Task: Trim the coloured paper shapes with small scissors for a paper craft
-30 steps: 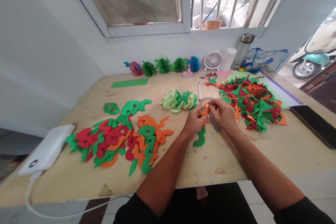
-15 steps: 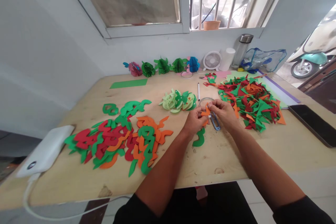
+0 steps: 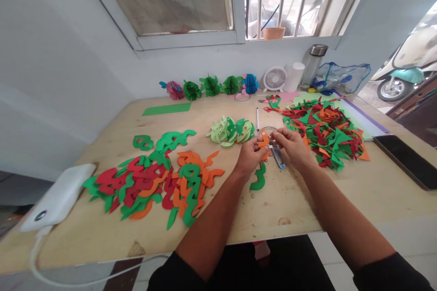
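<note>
My left hand pinches an orange paper cutout, which has a small white patch on its face. Just to its right, the thumb and fingers of my right hand are closed together; anything between them is too small to make out. On the table below and between the hands lies a blue-grey tool with a slotted handle. A clear ring like a tape roll sits behind the fingers, partly hidden. Nearer to me, a wavy green paper cutout rests under the left hand's side.
Mixed cutouts spread over the left, beside a white power bank with a cable. Scraps heap at the right near a phone. Pale green paper ornaments, a pen and a small fan stand or lie farther back.
The orange cutout has turned more upright in my left hand, and its white patch now shows. My right fingers have drawn slightly away from it to the right.
</note>
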Demonstrator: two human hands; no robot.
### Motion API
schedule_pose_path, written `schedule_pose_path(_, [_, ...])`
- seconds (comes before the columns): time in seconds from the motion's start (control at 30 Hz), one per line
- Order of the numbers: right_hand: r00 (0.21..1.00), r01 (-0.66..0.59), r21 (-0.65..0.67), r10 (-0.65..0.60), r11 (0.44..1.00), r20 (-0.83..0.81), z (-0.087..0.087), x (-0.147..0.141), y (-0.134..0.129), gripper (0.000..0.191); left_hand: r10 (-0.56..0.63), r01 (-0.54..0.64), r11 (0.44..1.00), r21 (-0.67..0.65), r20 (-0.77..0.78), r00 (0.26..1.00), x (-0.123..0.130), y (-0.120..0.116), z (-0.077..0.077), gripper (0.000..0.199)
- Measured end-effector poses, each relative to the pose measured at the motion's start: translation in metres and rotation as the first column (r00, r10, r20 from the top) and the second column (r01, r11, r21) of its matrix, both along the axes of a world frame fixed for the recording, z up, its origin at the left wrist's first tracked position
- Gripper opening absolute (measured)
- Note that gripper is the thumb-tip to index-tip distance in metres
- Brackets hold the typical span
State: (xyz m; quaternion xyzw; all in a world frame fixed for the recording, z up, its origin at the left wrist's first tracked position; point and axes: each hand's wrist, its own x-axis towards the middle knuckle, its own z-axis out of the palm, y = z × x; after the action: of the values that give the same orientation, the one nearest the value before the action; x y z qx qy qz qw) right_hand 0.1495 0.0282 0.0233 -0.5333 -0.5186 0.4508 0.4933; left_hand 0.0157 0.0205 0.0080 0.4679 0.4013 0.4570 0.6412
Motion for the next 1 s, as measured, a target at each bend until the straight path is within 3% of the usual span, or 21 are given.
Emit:
schedule_pose_path(0.23, [0.993,-0.106,-0.065,0.109,0.992,0.047,-0.0037,0.0013,-0.0003,0.029,0.119,-0.118,0.993,-0.010,0.027,0.993,-0.0004,0.0024,0.0032,0.029])
schedule_pose_path(0.37, [0.993,-0.107,-0.085,0.111,0.991,0.042,-0.0015,0.0002,-0.0020,0.031,0.157,-0.156,0.988,-0.018,0.035,0.987,-0.0004,0.0023,0.0039,0.029])
schedule_pose_path(1.0, [0.989,-0.121,-0.079,0.127,0.989,0.082,-0.0041,0.0019,-0.0007,0.026,0.156,-0.154,0.987,-0.042,0.066,0.986,0.0023,0.0032,0.0028,0.031])
